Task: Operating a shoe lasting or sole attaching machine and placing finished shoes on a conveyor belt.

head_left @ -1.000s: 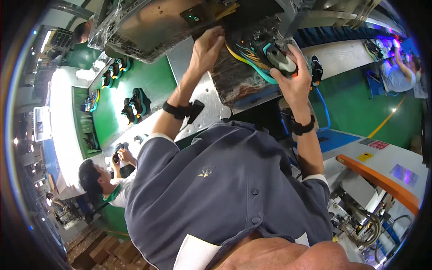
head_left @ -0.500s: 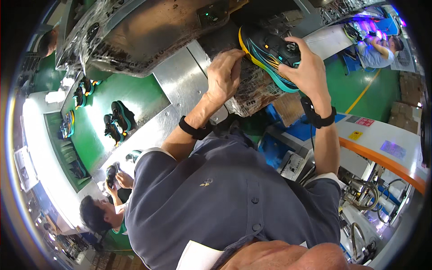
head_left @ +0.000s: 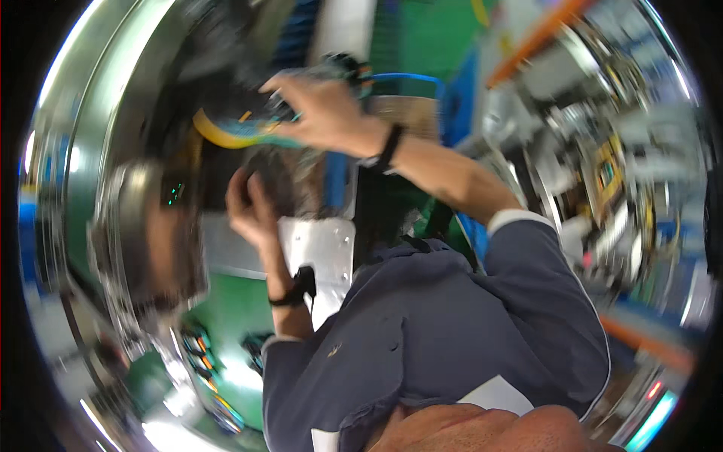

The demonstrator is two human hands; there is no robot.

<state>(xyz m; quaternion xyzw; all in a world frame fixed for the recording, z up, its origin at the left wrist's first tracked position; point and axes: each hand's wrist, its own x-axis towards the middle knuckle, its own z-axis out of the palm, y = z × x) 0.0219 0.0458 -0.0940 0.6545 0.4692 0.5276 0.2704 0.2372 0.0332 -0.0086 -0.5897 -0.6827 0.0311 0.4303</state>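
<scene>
My right hand point(head_left: 327, 113) is closed around the upper part of a dark sports shoe, its thumb near the side. The shoe's yellow-to-teal sole point(head_left: 230, 138) faces my body, and its yellow end points left; motion blurs the rest of it. My left hand point(head_left: 252, 207) is below the sole, apart from it, with fingers spread and nothing visible between them. Both wrists wear black bands.
A bare metal plate point(head_left: 320, 245) lies beside my left forearm. To the left stands a film-wrapped metal machine point(head_left: 151, 233) with green lights. Several shoes point(head_left: 199, 350) rest on a green surface at lower left. A blue-edged cardboard box point(head_left: 407, 113) is beyond my right wrist.
My view has swung round, blurring the scene. The shoe, held in my right hand, now appears farther left. My left hand has come away from the sole, and its fingers have opened.
</scene>
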